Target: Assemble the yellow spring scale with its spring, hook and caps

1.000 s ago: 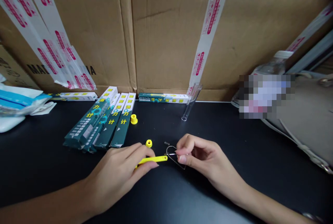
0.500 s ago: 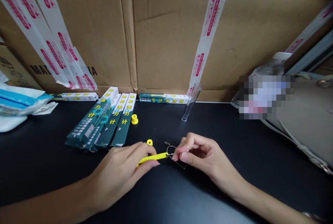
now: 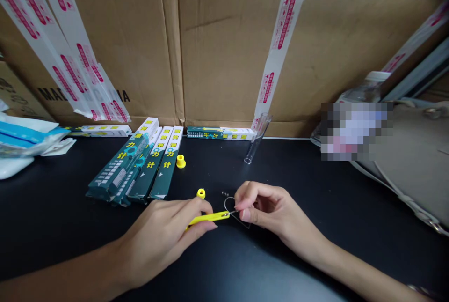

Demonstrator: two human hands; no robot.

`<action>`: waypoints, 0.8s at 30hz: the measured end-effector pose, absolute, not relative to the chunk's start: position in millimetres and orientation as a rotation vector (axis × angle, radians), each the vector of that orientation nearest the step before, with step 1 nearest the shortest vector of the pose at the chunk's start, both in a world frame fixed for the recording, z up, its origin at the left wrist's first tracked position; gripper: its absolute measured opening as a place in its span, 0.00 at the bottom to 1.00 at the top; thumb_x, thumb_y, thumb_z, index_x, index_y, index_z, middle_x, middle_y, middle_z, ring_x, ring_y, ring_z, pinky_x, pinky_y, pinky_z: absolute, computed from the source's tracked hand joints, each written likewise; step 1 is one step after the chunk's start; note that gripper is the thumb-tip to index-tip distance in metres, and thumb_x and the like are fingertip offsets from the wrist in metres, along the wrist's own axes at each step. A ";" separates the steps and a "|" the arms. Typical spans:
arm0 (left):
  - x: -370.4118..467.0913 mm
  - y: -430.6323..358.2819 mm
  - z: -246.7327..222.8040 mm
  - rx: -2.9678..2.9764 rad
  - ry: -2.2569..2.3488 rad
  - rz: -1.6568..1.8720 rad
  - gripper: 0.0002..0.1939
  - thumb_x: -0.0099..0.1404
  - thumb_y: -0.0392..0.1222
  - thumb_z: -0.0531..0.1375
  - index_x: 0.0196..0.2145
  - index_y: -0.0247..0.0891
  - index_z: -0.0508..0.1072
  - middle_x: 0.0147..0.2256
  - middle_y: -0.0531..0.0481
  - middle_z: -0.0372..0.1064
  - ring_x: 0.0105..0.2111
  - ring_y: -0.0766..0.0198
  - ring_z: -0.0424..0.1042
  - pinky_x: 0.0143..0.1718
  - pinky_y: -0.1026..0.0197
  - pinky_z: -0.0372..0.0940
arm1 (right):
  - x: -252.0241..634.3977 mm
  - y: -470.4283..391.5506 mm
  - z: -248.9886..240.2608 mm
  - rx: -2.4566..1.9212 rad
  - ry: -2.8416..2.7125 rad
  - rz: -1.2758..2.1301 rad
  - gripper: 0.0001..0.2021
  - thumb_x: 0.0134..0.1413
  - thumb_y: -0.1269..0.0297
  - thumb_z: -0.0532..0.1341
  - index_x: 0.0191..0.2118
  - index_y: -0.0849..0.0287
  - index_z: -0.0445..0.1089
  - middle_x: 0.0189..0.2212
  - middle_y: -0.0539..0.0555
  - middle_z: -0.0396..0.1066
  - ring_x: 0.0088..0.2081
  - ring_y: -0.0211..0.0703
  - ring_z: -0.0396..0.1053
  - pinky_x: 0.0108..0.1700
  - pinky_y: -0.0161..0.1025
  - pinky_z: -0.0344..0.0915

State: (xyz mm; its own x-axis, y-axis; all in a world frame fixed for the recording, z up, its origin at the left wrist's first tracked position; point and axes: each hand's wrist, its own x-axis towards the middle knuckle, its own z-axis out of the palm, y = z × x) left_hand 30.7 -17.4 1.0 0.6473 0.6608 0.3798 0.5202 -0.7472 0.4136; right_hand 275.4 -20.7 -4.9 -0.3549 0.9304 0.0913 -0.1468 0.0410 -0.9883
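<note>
A big box [image 3: 224,68] stands like a brown wall at the back, with white and red tape on it. In front is a black table [image 3: 217,264]. A gray bag [image 3: 407,152] sits on the right.

The left hand [image 3: 168,222] is pinched tight, thumb below and fingers on top. The right hand [image 3: 266,208] is near it, its thumb and finger pinched together too.

A clear bottle [image 3: 354,121] leans by the bag, partly blurred. A blue and white packet [image 3: 28,133] is at the far left. Slim green and white cartons [image 3: 164,166] lie side by side behind the left hand. A clear tube [image 3: 257,138] is tilted behind the right hand.

The yellow stick [image 3: 210,217] is in the left hand's grip, above the table, its tip pointing at the right hand. A bent wire [image 3: 242,222] is just past the tip. Two yellow caps [image 3: 180,161] sit apart near the cartons. A tiny spring [image 3: 225,193] lies behind the wire. The right hand holds a thin metal bit [image 3: 232,212] at the stick's tip; fingers hide the rest.
</note>
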 end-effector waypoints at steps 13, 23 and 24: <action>30.1 -18.6 2.1 2.567 0.958 0.797 0.13 0.78 0.48 0.49 0.40 0.44 0.70 0.31 0.63 0.75 0.27 0.74 0.75 0.31 0.71 0.61 | 273.4 -26.1 0.1 -1.092 -1.433 1.389 0.13 0.51 0.54 0.72 0.29 0.59 0.75 0.24 0.47 0.68 0.26 0.34 0.62 0.30 0.33 0.59; 29.6 -19.7 5.2 2.622 1.013 0.792 0.18 0.78 0.51 0.46 0.38 0.44 0.71 0.28 0.63 0.75 0.25 0.74 0.76 0.28 0.70 0.62 | 277.2 -31.3 -8.1 -1.199 -1.669 1.079 0.08 0.58 0.56 0.67 0.34 0.54 0.77 0.30 0.49 0.76 0.30 0.39 0.69 0.32 0.35 0.62; 29.9 -19.4 5.8 2.621 1.018 0.796 0.18 0.78 0.51 0.46 0.38 0.44 0.71 0.28 0.64 0.75 0.24 0.74 0.76 0.28 0.70 0.62 | 277.6 -31.9 -7.9 -1.199 -1.699 1.022 0.07 0.59 0.56 0.67 0.34 0.53 0.78 0.30 0.49 0.76 0.30 0.39 0.68 0.32 0.35 0.61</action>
State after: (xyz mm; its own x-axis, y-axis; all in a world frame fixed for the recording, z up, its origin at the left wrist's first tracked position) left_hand 29.9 -19.4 5.8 0.6135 0.6767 0.4070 0.5580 -0.7362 0.3829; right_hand 277.6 -31.9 -7.9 -0.2293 0.9609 0.1551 0.3136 0.2238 -0.9228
